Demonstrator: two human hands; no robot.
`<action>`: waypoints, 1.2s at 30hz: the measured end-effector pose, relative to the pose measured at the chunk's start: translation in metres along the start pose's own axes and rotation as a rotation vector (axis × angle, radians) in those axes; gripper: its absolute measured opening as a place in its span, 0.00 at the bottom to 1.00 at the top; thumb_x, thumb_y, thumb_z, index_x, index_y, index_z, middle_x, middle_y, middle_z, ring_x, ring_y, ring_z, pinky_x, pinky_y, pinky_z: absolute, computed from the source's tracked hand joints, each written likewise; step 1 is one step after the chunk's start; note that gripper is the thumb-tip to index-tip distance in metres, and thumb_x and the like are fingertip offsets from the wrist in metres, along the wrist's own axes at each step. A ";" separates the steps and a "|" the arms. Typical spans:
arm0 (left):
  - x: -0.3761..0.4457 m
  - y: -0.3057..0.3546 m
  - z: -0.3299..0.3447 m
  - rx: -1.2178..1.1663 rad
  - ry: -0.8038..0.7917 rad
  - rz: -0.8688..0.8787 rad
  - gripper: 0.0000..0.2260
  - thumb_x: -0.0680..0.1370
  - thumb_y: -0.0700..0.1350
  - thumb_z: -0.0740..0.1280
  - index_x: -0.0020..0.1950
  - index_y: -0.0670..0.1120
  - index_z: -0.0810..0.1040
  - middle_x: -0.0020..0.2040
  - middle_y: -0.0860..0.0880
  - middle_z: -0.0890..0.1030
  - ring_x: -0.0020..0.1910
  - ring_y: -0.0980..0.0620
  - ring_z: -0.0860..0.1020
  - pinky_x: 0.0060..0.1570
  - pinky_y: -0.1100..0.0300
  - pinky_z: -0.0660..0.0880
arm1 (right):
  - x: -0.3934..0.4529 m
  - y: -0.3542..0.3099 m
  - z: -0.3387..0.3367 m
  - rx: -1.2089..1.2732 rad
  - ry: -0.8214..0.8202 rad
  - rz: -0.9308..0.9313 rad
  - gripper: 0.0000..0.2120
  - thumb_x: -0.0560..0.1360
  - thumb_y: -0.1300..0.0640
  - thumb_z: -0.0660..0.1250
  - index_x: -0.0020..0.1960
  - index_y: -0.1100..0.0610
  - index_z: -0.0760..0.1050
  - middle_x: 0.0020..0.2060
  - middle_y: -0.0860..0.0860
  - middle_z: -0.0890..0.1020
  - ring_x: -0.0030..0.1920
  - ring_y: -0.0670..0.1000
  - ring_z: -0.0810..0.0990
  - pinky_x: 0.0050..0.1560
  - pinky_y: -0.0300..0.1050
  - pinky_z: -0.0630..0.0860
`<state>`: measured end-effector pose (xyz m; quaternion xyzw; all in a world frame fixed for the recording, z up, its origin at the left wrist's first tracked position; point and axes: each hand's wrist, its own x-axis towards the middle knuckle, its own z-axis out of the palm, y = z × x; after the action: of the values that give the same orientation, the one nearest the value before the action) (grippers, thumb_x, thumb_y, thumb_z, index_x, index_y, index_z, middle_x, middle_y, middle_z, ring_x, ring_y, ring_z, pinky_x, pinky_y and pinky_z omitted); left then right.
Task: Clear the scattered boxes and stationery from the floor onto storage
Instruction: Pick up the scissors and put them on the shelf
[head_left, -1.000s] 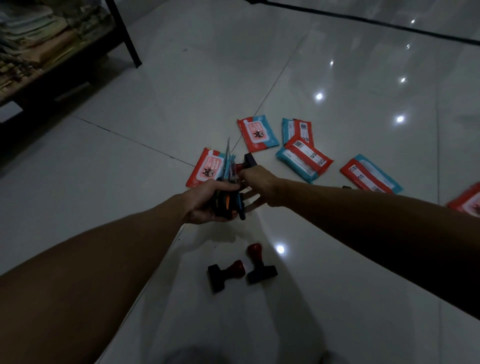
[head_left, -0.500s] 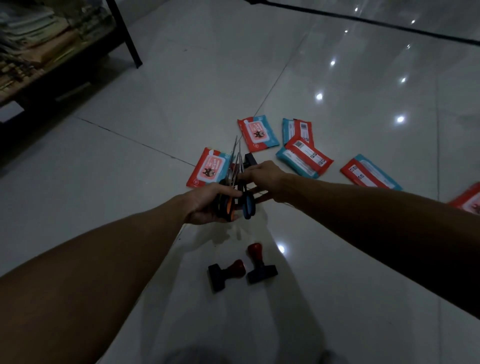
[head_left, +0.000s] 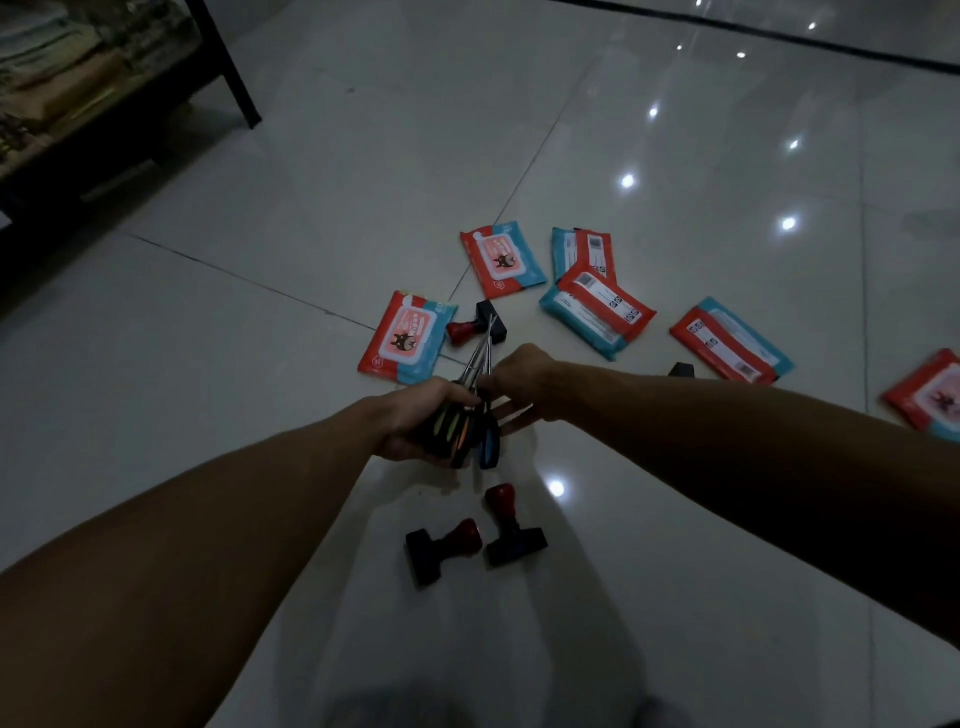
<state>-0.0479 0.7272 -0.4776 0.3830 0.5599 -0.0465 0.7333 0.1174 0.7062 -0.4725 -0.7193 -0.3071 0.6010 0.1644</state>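
Now gathered into one bundle: several pairs of scissors (head_left: 470, 415), blades together and pointing away, where a second ago the blades stood splayed and the blue-handled pair sat apart from the orange one. Gripped around the handles by the left hand (head_left: 415, 415), fingers curled about the coloured loops; steadied from the other side by the right hand (head_left: 519, 382), fingertips pinching near the pivot, lower fingers extended beneath. Held above the floor (head_left: 260, 364), not resting on it. Shifted slightly lower and nearer than half a second back, with a red-handled stamp (head_left: 475, 325) now plainly exposed beyond the blade tips. Meaning, by judgement: scissors collected and ready to carry, only a small share of the clearing done. Remaining on the tiles: two more stamps (head_left: 475, 543) just below the hands, lying close together, and a scatter of red-and-blue wipe packs (head_left: 408, 338) beyond, two of them overlapping, one cut off at the right edge. Off at top left, well apart from everything: a dark shelf unit (head_left: 93, 104) stacked with folded goods, the likely storage. Probably next: freeing one hand for the stamps, or carrying the bundle over.
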 end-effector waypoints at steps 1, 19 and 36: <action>0.001 0.000 0.000 0.009 0.001 -0.008 0.12 0.80 0.49 0.64 0.61 0.47 0.72 0.61 0.38 0.78 0.57 0.41 0.80 0.55 0.50 0.80 | 0.002 0.002 0.000 -0.007 -0.002 0.002 0.10 0.80 0.57 0.67 0.59 0.61 0.75 0.50 0.56 0.83 0.45 0.53 0.85 0.36 0.46 0.83; 0.021 -0.011 -0.016 0.153 0.085 -0.006 0.18 0.75 0.40 0.63 0.65 0.39 0.74 0.51 0.39 0.80 0.44 0.44 0.80 0.37 0.54 0.80 | 0.017 0.013 0.005 -0.142 -0.005 0.018 0.09 0.80 0.60 0.67 0.58 0.63 0.75 0.48 0.58 0.81 0.43 0.53 0.83 0.30 0.43 0.81; 0.008 -0.010 -0.018 0.185 0.189 0.026 0.15 0.74 0.41 0.66 0.61 0.46 0.77 0.56 0.41 0.78 0.51 0.44 0.78 0.49 0.50 0.79 | 0.013 0.010 -0.001 -0.277 0.059 0.011 0.11 0.80 0.59 0.66 0.61 0.62 0.74 0.48 0.58 0.80 0.42 0.53 0.83 0.32 0.46 0.80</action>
<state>-0.0642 0.7341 -0.4913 0.4590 0.6148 -0.0523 0.6392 0.1217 0.7076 -0.4883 -0.7542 -0.3783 0.5323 0.0693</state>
